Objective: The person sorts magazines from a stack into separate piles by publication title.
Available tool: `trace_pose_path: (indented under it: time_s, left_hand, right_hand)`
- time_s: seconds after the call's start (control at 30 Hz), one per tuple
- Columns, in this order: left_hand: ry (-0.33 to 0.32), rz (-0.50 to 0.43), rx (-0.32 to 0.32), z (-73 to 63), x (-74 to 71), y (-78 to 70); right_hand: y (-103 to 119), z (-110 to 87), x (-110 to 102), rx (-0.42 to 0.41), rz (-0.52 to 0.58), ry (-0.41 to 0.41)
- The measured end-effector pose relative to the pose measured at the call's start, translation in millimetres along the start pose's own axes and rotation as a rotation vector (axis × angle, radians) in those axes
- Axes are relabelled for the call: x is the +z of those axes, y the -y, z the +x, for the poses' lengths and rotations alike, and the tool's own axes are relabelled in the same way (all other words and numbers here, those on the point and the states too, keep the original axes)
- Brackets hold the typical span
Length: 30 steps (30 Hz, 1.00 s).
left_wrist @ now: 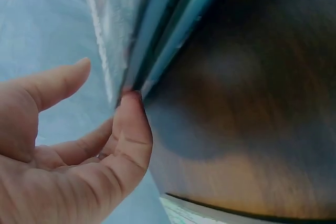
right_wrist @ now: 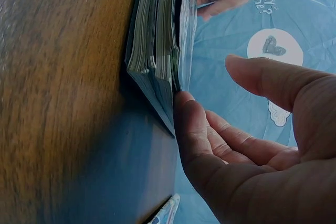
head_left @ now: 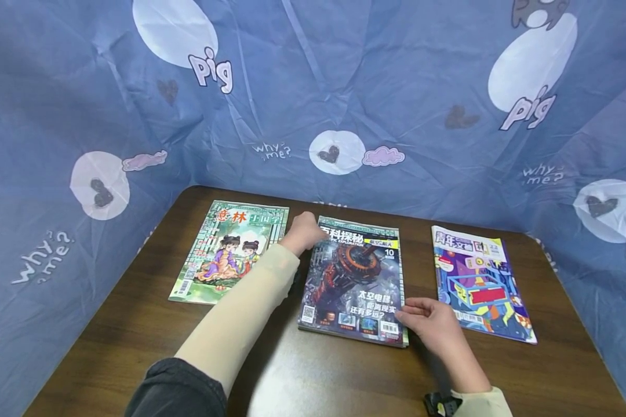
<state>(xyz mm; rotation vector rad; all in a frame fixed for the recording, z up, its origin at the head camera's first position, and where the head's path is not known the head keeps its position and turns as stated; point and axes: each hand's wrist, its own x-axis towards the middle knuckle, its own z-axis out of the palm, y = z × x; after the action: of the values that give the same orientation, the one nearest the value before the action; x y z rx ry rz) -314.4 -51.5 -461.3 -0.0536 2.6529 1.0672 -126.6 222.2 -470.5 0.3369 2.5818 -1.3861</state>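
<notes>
Left hand [head_left: 304,231] and right hand [head_left: 435,325], fingers relaxed, touch the dark glossy rectangular magazine stack [head_left: 352,284] mid-frame; I'd nudge both sides evenly.

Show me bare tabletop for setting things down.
The table is bare between the forearms, before the magazine stack, and at front right, nearer than the purple magazine. Around the stack it's crowded: left hand and right hand at its sides.

Arms [head_left: 241,313] forward; fingers [right_wrist: 191,129] loosely bent
</notes>
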Motion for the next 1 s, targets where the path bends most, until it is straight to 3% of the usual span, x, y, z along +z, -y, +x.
trace_pose_path:
  time_s: [0.27,0.47,0.73,0.87,1.0]
  left_hand:
    - [-0.003,0.042,-0.029,3.5,4.7,9.6]
    - [0.011,0.022,-0.027,4.3,2.9,10.0]
    - [0.034,-0.006,-0.080,5.9,1.2,13.4]
    - [0.063,-0.058,-0.087,5.1,-1.0,15.8]
    - [0.050,-0.190,-0.037,0.6,-1.1,20.4]
  right_hand:
    - [-1,-1.9,2,-0.053,0.015,0.009]
    - [1,-2.0,1,-0.034,0.007,0.010]
    - [2,-1.7,2,-0.010,0.006,0.003]
    - [1,-1.1,2,-0.011,0.010,0.002]
    - [0,-0.4,1,-0.007,0.016,-0.002]
